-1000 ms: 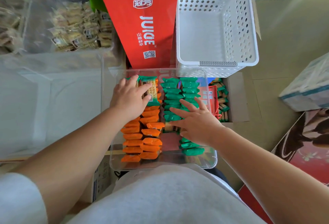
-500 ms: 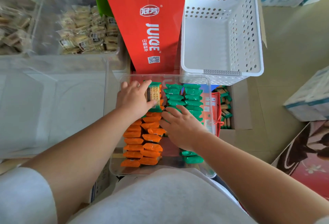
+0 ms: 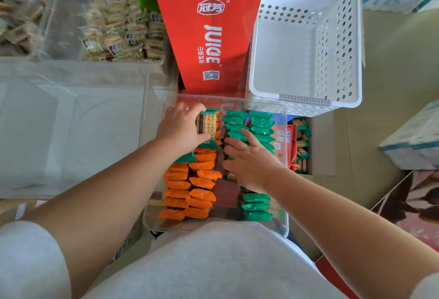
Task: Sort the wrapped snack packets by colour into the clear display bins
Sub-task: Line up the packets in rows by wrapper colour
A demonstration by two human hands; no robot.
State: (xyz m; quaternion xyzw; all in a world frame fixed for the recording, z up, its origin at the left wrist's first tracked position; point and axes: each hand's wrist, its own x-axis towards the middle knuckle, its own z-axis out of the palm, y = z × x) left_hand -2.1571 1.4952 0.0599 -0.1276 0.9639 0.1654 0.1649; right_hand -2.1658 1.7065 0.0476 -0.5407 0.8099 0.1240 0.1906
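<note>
A clear display bin (image 3: 284, 170) rests in front of me, over my lap. Orange packets (image 3: 187, 189) fill its left half in two rows. Green packets (image 3: 251, 123) fill the right half in two rows. My left hand (image 3: 180, 127) is at the far left of the bin, fingers and thumb closed around a green-ended cracker packet (image 3: 209, 123) that lies above the orange rows. My right hand (image 3: 249, 158) lies flat on the green rows with fingers spread, covering the middle of them.
A red juice carton (image 3: 209, 37) stands behind the bin. A white perforated basket (image 3: 306, 44) sits at the back right. An open cardboard box (image 3: 320, 146) with more packets is to the right. Clear bins with pale packets (image 3: 123, 35) are at the back left.
My right hand slid left and forward from the bin's right side onto the green rows. My left hand stays on the green-ended packet, thumb now pressed against it. The camera tilted slightly.
</note>
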